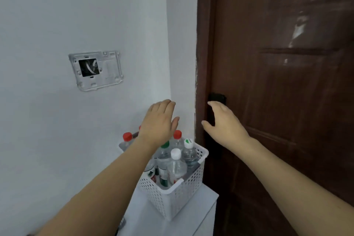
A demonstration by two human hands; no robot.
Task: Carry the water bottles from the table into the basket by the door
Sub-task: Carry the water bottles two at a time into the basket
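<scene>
A white perforated basket (180, 195) stands on a low white cabinet (193, 214) in the corner beside the door. Several clear water bottles stand upright in it: one with a white cap (175, 165), one with a green cap (164, 156), others with red caps (127, 138). My left hand (160, 122) hovers above the basket, palm down, fingers apart, holding nothing. My right hand (223, 122) is raised to the right of the basket, in front of the door, also open and empty. My left forearm hides part of the basket's left side.
A dark brown door (277, 82) with a black handle (217, 97) fills the right side. On the white wall at left is an open switch-box frame (95, 70). The basket sits tight in the wall corner.
</scene>
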